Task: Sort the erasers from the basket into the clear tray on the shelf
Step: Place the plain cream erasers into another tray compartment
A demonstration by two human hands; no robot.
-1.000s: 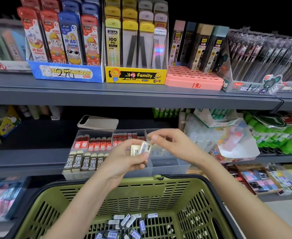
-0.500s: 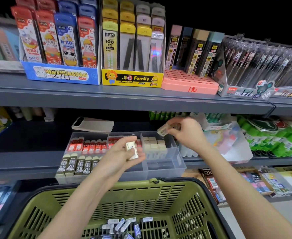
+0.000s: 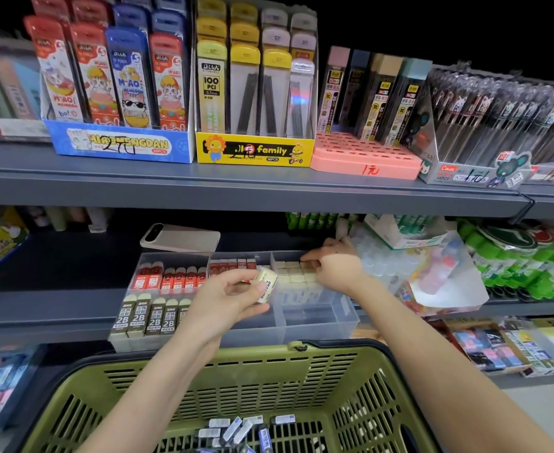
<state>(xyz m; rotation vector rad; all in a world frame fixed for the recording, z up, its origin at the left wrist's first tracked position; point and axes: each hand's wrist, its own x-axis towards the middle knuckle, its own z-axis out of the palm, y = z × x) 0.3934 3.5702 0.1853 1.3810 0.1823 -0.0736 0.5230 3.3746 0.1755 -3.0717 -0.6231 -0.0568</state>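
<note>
One eraser [image 3: 266, 285] pinched in left hand [image 3: 226, 299], near the clear tray [image 3: 334, 322].

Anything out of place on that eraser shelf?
One thing: a flat beige phone-like device lies loose on the dark shelf behind the clear compartmented tray, not among boxed stock. Tray rows look tidy.

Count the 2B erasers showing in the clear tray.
5 2B erasers, standing side by side in the front-left compartment of the clear tray; the fifth is partly behind the left hand, which holds a cream eraser and may hide more.
</note>
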